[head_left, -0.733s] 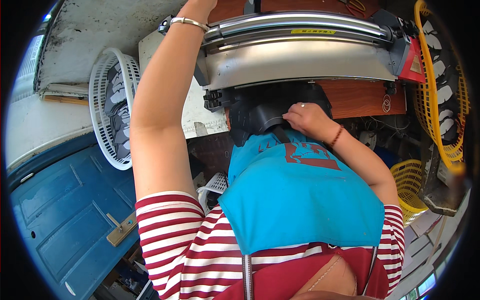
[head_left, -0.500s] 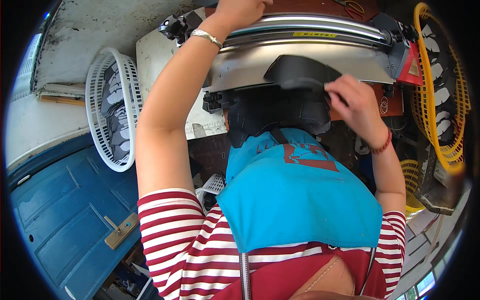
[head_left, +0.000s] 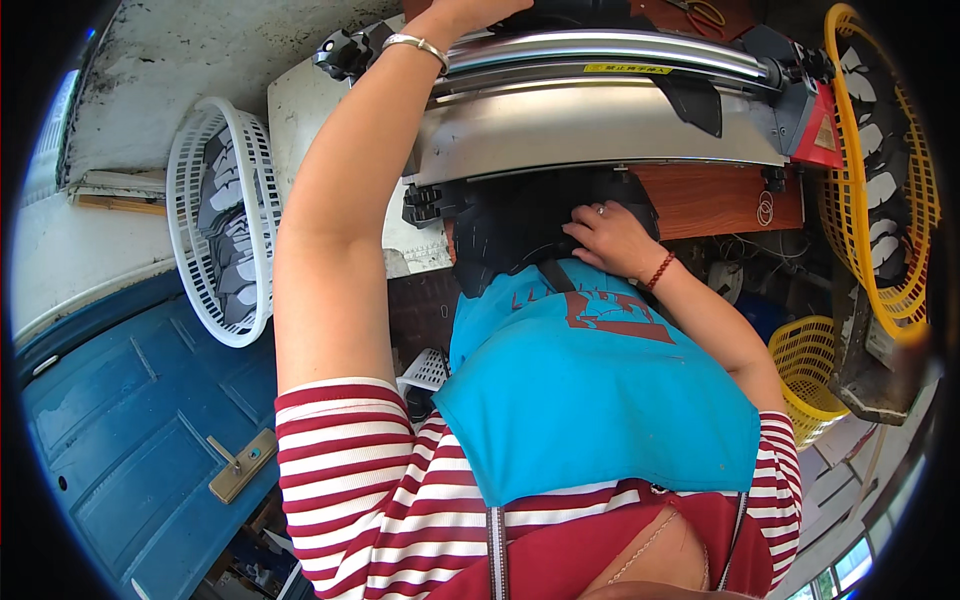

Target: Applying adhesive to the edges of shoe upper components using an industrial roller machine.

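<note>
Past the metal rollers (head_left: 610,45) of a bench machine, my left hand (head_left: 482,12) reaches to the top edge of the view, which cuts off its fingers. Dark flat material (head_left: 575,14) lies beside its fingertips. On my lap, against the machine's front, rests a pile of black flat cut pieces (head_left: 510,220). My right hand (head_left: 612,238) lies on this pile, its fingers bent and apart, with no piece lifted. One black cut piece (head_left: 692,103) slants down from the rollers over the silver feed plate (head_left: 500,140).
A white basket (head_left: 262,200) of grey pieces stands at left, a yellow basket (head_left: 850,190) of dark and pale pieces at right. Lower right is another yellow basket (head_left: 808,370). Scissors (head_left: 708,14) lie behind the machine. A blue door (head_left: 130,400) is at lower left.
My right hand has let go of the black piece and dropped down to the lap pile. That piece now sits at the rollers, farther right. Dark material has appeared behind the rollers.
</note>
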Demonstrator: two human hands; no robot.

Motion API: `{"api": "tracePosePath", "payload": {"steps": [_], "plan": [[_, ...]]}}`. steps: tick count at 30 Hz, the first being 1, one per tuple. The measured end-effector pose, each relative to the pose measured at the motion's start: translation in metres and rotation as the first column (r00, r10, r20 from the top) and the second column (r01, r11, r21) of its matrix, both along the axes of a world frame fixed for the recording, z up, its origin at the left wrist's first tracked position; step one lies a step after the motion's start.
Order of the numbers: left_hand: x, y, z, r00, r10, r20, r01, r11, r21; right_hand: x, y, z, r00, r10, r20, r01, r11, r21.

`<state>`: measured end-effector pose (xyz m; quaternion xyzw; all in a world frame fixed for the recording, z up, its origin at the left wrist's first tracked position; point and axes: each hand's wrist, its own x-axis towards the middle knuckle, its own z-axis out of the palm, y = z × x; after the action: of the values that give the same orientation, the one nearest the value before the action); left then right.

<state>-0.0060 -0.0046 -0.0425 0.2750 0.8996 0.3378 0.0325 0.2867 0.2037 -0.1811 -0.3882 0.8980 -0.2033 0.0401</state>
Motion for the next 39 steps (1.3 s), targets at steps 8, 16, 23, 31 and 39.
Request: {"api": "tracePosePath", "payload": {"steps": [8, 16, 23, 31, 39], "plan": [[-0.009, -0.017, 0.050, 0.910, 0.195, 0.366, -0.333, 0.869, 0.367, 0.003, -0.007, -0.006, 0.997, -0.018, -0.078, 0.013, 0.998, -0.065], [0.024, -0.015, 0.074, 0.954, 0.276, 0.116, -0.295, 0.801, 0.520, 0.013, 0.006, -0.022, 0.999, -0.031, -0.020, 0.027, 0.985, -0.169], [0.020, -0.020, 0.019, 0.919, 0.069, -0.389, -0.105, 0.992, -0.072, 0.003, 0.017, 0.079, 0.957, -0.274, -0.099, 0.213, 0.890, -0.404], [0.018, 0.000, -0.014, 0.986, 0.001, 0.166, 0.070, 0.905, -0.419, -0.042, 0.024, 0.140, 0.832, -0.388, -0.397, 0.401, 0.914, -0.054], [0.003, -0.003, -0.014, 0.993, 0.008, 0.114, 0.019, 0.972, -0.236, -0.056, -0.009, 0.078, 0.951, -0.142, -0.274, 0.056, 0.953, -0.299]]}}
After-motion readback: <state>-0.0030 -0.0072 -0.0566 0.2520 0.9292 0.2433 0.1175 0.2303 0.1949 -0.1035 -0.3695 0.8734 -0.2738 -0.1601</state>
